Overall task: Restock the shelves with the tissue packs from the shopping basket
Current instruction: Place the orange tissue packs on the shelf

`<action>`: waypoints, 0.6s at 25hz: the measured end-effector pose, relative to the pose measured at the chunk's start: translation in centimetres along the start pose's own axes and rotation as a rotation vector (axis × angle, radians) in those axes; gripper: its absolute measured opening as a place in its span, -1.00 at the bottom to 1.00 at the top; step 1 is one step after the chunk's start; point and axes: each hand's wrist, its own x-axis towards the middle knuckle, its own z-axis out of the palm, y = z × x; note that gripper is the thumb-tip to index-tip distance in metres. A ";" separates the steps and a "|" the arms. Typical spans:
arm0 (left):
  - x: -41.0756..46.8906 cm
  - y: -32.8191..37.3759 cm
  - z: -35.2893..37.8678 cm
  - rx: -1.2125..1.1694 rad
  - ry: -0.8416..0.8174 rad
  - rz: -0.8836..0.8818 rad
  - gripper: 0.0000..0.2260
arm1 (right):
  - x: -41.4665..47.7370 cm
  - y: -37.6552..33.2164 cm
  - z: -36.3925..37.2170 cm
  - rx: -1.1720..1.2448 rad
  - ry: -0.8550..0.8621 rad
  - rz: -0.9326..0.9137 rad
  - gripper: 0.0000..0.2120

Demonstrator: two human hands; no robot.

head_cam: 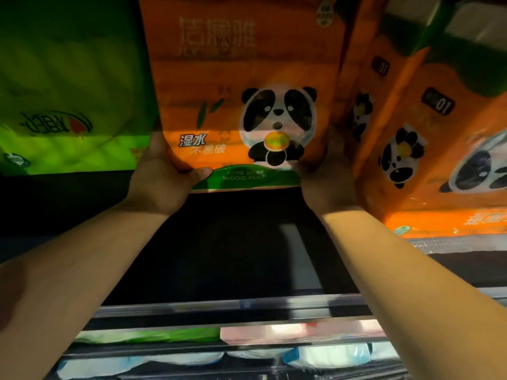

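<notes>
Two bare forearms reach forward over the lower shelves, where green (148, 335), pink (288, 331) and white-blue packs (323, 355) lie under the front rail (219, 305). Beyond the rail, the dark shelf (233, 242) is bare between the arms. Left hand (162, 174): holds the lower left corner of the orange tissue pack (241, 78), thumb across its front, fingers behind it. Right hand (326, 176): holds the lower right corner, in shadow, fingers hidden between this pack and its neighbours. The pack stands upright towards the rear of the shelf, panda face forward. A green pack (68, 91) flanks it at left. Leaning orange panda packs (428, 160) crowd it at right.
</notes>
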 end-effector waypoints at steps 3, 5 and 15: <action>1.2 -0.2 0.8 0.016 0.008 -0.001 -0.41 | 0.9 0.1 0.8 -0.210 -0.015 0.005 -0.33; 1.6 -0.6 1.1 0.022 0.013 -0.005 -0.38 | 1.0 0.1 1.3 -0.237 0.081 0.066 -0.30; -1.1 0.9 0.0 0.439 -0.006 0.478 -0.62 | -1.7 -0.8 3.7 -0.513 -0.148 -0.373 -0.34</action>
